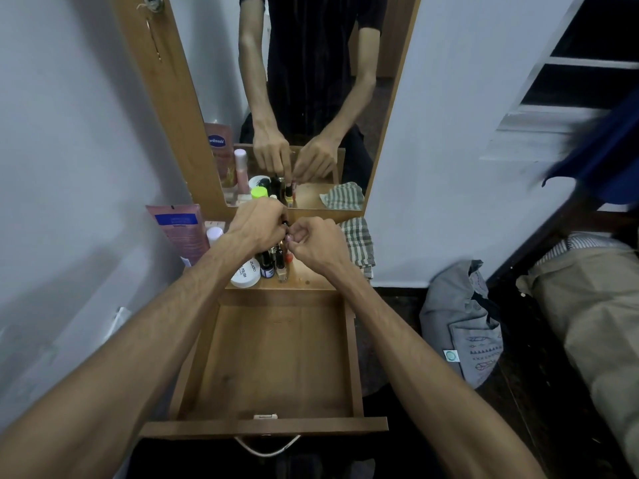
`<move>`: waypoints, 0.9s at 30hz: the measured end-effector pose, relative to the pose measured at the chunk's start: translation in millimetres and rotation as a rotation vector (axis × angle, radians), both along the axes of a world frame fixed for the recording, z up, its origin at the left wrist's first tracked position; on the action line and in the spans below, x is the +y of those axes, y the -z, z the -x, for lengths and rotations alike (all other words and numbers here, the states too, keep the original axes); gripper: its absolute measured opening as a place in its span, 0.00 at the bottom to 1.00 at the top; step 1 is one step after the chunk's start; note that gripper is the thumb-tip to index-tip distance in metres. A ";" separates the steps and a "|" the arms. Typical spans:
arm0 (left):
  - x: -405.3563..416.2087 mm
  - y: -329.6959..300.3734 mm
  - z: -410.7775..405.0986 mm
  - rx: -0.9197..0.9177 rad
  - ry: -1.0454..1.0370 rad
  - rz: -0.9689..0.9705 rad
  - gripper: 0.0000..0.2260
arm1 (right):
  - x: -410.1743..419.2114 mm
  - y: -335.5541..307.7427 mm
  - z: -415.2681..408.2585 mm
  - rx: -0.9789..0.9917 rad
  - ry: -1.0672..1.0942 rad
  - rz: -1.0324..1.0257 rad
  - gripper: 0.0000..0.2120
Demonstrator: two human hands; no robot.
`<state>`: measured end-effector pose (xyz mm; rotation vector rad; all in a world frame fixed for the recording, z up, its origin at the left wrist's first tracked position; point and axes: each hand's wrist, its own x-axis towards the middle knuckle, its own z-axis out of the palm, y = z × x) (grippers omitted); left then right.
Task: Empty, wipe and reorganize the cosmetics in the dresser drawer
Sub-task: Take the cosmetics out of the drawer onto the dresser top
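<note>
Both hands are held over the dresser top (pixel 311 276), above the cluster of cosmetics (pixel 273 262). The left hand (pixel 257 224) is curled, fingers bent down and in; a small dark slim item (pixel 285 224) is pinched at its fingertips, type cannot be told. The right hand (pixel 316 245) is also curled tight, thumb and forefinger closed together right at the left fingertips; what exactly is pinched is hidden, possibly the same small item or its cap. The two hands are nearly touching at the fingertips.

The drawer (pixel 354 354) is pulled fully out below the forearms, its wooden floor bare, a metal latch on the front wall and a looped handle (pixel 267 447) hanging under it.

On the dresser top: small dark and amber bottles are stood upright just below the hands, a white round jar (pixel 246 274) labelled polish is at the front left of the cluster, a pink tube (pixel 181 233) is leaned against the wall at left, a white-capped bottle (pixel 214 234) beside it. A checked cloth (pixel 359 242) is lying at the right edge, just beside the right hand.

The mirror (pixel 311 98) behind reflects the hands and items. A grey bag (pixel 463 326) is seen on the floor at right.
</note>
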<state>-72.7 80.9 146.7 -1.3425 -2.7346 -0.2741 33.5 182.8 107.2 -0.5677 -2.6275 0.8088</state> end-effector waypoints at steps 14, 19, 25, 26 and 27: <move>-3.6 0.9 6.4 -0.003 0.002 0.001 0.08 | -0.5 2.6 -0.5 0.006 -0.009 0.026 0.10; -4.8 -2.3 4.9 0.011 -0.005 -0.025 0.08 | 1.5 2.0 -7.0 0.005 -0.020 0.017 0.10; -4.3 -8.3 -1.6 0.042 0.019 -0.111 0.11 | 13.6 6.8 -25.4 0.023 0.081 0.010 0.10; -3.0 -9.8 -3.7 0.046 0.030 -0.132 0.11 | 17.2 7.1 -29.9 0.034 0.102 0.018 0.08; -0.9 -11.0 -6.3 0.042 0.038 -0.147 0.10 | 21.4 7.7 -34.4 0.042 0.121 0.024 0.08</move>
